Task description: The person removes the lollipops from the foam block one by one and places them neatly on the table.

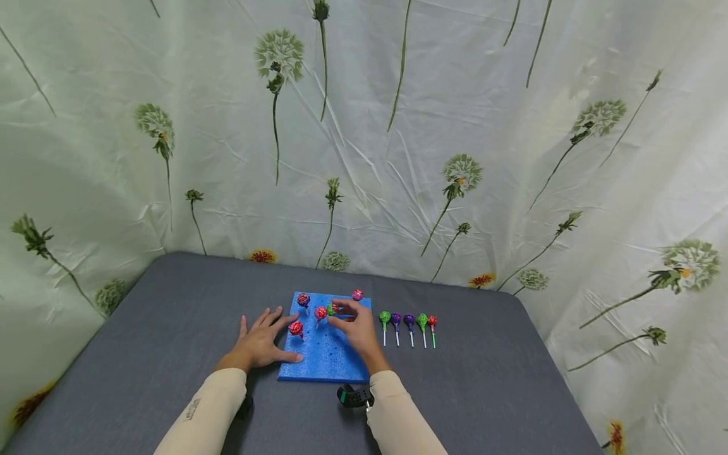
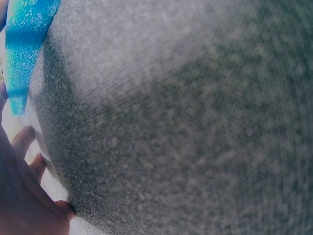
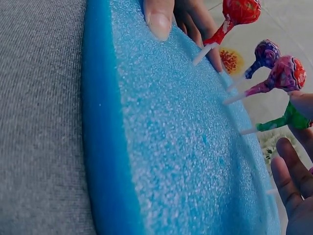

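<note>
A blue foam board (image 1: 335, 363) lies on the table with several wrapped lollipops standing in it by their sticks. My left hand (image 1: 260, 344) rests along the board's left edge, fingers spread, the thumb on its surface near a red lollipop (image 1: 296, 328). Over the board's upper right, my right hand (image 1: 359, 328) pinches a green lollipop (image 3: 279, 123) by its head; its stick meets the foam. Beside it stand a pink lollipop (image 3: 286, 74) and a dark blue and red one (image 1: 303, 300). Another pink lollipop (image 1: 357, 294) stands at the far right corner.
Right of the board, a row of lollipops lies on the grey table (image 1: 483, 379): a green one (image 1: 385, 317), two purple ones, another green one (image 1: 421, 320) and a red one (image 1: 432, 321). A flower-print curtain (image 1: 364, 158) hangs behind the table.
</note>
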The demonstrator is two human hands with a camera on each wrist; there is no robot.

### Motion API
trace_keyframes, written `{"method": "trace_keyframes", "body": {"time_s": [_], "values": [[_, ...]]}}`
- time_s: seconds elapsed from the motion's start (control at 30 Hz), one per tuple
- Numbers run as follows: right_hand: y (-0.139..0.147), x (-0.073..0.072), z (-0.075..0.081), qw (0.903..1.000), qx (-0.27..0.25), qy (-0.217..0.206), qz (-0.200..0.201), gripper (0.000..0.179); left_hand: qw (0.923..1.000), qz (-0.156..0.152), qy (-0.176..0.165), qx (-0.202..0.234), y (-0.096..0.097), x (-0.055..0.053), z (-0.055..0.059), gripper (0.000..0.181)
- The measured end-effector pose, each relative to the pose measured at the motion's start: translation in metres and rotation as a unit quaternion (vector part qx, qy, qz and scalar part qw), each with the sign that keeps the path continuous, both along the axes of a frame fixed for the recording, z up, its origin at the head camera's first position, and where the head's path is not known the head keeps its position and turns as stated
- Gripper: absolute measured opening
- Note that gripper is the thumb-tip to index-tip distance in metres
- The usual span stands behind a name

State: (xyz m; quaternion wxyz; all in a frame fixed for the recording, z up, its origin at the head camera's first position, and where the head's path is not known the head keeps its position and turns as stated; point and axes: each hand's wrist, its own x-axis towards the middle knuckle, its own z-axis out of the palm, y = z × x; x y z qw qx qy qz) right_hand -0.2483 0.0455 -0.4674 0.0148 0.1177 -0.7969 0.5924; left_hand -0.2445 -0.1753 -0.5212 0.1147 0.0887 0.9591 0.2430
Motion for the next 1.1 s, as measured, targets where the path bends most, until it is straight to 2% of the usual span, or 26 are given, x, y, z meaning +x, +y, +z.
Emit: {"method": "trace_keyframes", "body": {"time_s": [0.1, 0.37, 0.83, 1.1], "values": [[-0.002, -0.002, -0.002, 1.0, 0.002, 0.007, -0.001, 0.031, 1.0, 0.0, 0.001, -0.001, 0.0, 0.0, -0.001, 0.102], [0.001, -0.022, -0.037, 0.9998, 0.005, 0.004, -0.02, 0.028, 1.0, 0.001, -0.005, -0.001, 0.0, -0.001, -0.002, 0.101], [0.003, -0.025, -0.035, 0.9992, 0.017, 0.014, -0.033, 0.027, 1.0, 0.004, -0.001, -0.007, 0.001, 0.001, 0.002, 0.102], [0.004, -0.027, -0.029, 0.999, 0.016, 0.023, -0.035, 0.026, 1.0, 0.005, -0.003, -0.007, 0.001, 0.001, 0.0, 0.102]]}}
